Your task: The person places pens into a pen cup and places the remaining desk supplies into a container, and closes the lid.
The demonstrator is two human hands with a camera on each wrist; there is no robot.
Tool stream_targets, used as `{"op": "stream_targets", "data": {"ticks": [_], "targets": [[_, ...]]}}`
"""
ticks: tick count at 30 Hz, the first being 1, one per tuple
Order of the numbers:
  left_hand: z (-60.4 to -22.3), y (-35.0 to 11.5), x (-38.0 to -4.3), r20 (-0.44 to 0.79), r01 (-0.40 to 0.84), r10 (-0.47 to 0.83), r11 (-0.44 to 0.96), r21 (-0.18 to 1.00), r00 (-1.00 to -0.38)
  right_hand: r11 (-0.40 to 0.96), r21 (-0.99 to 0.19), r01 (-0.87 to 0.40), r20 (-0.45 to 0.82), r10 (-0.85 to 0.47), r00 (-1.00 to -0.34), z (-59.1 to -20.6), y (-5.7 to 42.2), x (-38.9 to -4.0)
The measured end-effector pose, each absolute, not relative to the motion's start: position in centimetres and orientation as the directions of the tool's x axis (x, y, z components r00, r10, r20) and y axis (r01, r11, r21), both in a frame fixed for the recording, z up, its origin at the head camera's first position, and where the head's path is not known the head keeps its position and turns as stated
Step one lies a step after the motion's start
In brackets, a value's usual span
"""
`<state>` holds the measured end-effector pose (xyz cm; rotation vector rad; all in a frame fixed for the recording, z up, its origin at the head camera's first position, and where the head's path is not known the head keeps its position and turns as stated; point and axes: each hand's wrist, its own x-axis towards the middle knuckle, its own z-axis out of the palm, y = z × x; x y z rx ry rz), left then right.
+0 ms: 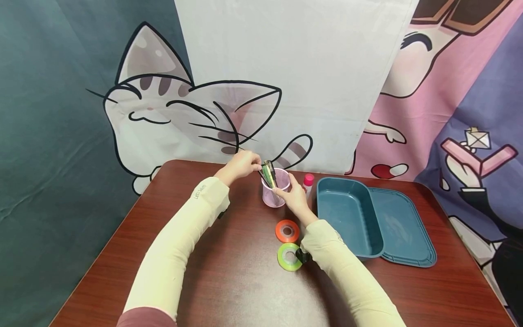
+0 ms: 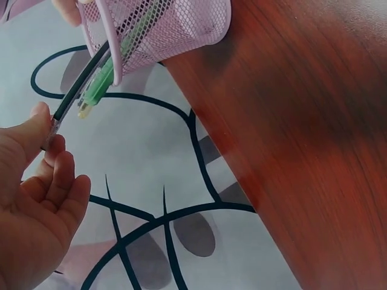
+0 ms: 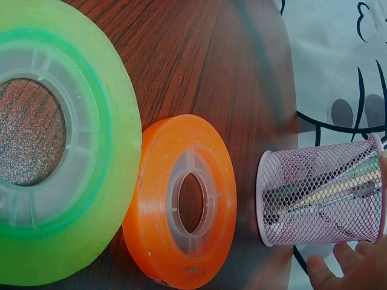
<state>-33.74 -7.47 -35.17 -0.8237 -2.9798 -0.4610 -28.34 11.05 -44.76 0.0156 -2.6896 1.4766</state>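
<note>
My left hand pinches the end of a slim dark pen between thumb and fingertips. The pen's other end is inside a pink mesh pen cup. A green pen leans against the rim beside it, and several more pens show through the mesh in the right wrist view. From the right side, my right hand grips the cup near its rim, thumb at the front and fingers round the far side. The cup stands upright near the table's back edge.
In front of the cup lie an orange tape roll and a lime-green tape roll. A glue stick with a red cap stands just right of it. Farther right are a blue plastic box and its lid.
</note>
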Motion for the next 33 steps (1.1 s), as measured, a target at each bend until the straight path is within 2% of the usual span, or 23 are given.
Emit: {"op": "stream_targets", "data": {"ticks": [10,20,28,33], "targets": [[-35.3,-8.3,-33.4,0.080,0.500,0.502,0.807,0.313,-0.861,0.534,-0.845,-0.027,0.050,0.030,-0.998,-44.8,11.0,-28.3],[-35.5,-9.4,-33.0,0.138,0.506,0.494,0.767,0.395,-0.858,0.537,-0.842,-0.046,0.065,0.017,-0.998,-44.8,11.1,-28.5],[-35.4,-9.8,-32.9,0.148,0.471,0.455,0.768,0.433,-0.878,0.554,-0.820,-0.142,0.192,0.032,-0.981,-44.0,11.2,-28.4],[-35.1,-9.8,-32.4,0.252,0.476,0.405,0.772,0.422,-0.879,0.548,-0.805,-0.225,0.255,-0.023,-0.967,-42.2,11.2,-27.8]]}}
